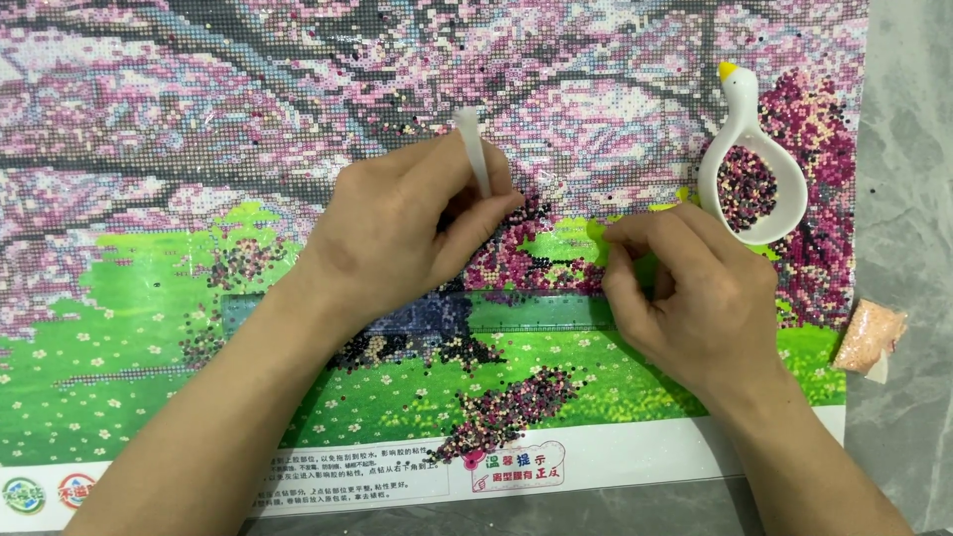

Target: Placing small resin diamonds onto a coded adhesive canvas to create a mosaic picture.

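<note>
- The white applicator pen [474,149] sits in the left hand [397,233], pinched between thumb and fingers, its blunt upper end sticking up above the knuckles and leaning slightly left; its tip is hidden behind the fingers, down near the dark pink patch at the middle of the canvas.
- The right hand [695,298] is curled with fingers bent in, fingertips pressed to the canvas just right of the left hand — whether it pinches anything cannot be told.
- Both hands rest on the bead canvas [149,199], a wide sheet showing pink blossom trees above a green meadow; it fills most of the view and runs off the top and left edges.
- The two hands lie near each other but do not touch; a narrow strip of green and pink beadwork shows between them.
- Loose dark and pink beads [511,407] lie scattered on the lower meadow, below and between the forearms, and more sit in clusters to the left of the left wrist.
- A white duck-shaped tray [740,109] rests on the canvas up and to the right of the right hand, its bowl holding mixed dark and pink beads; it is close to that hand's knuckles.
- The canvas's white lower border [635,462] carries print, and its right edge ends on a grey marble-like tabletop [908,149].
- A small clear bag of pale pink beads [869,337] lies on that tabletop, just off the canvas's right edge — well apart from both hands.
</note>
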